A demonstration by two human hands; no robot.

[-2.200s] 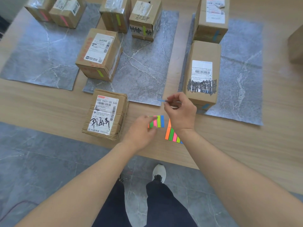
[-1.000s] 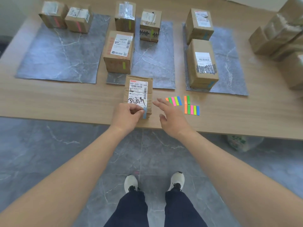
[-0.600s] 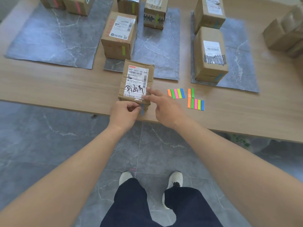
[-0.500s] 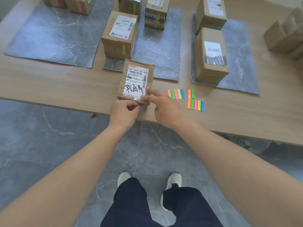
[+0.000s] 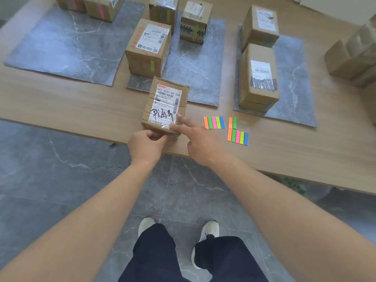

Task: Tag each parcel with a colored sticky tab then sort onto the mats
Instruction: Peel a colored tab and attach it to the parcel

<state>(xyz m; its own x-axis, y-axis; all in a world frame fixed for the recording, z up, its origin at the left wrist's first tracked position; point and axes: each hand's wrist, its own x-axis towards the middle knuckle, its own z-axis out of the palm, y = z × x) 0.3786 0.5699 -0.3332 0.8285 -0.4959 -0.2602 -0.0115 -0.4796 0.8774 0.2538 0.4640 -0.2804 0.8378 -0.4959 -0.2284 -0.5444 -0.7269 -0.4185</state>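
**Operator:** Head view. What of the step in hand?

**Inspector:** Your left hand (image 5: 145,146) pinches the near face of the parcel (image 5: 165,106) with curled fingers. Your right hand (image 5: 200,142) lies open, forefinger straight on the near right corner. The tab is hidden under your fingers, so I cannot tell whether it is stuck. Judgement: rub it flat along its whole length while the forefinger steadies the parcel, then confirm its colour before choosing a mat.

**Operator:** Edges and room?

**Inspector:** The parcel stands at the front edge of the table (image 5: 61,106), and your left knuckles hang past it. Press inward, not outward. The tab strips (image 5: 214,122) lie just right of your right hand, so lift over them. The middle mat (image 5: 195,74) shows bare surface just behind the parcel. The right mat (image 5: 295,88) shows it along its right side. The left mat (image 5: 61,47) is mostly bare.
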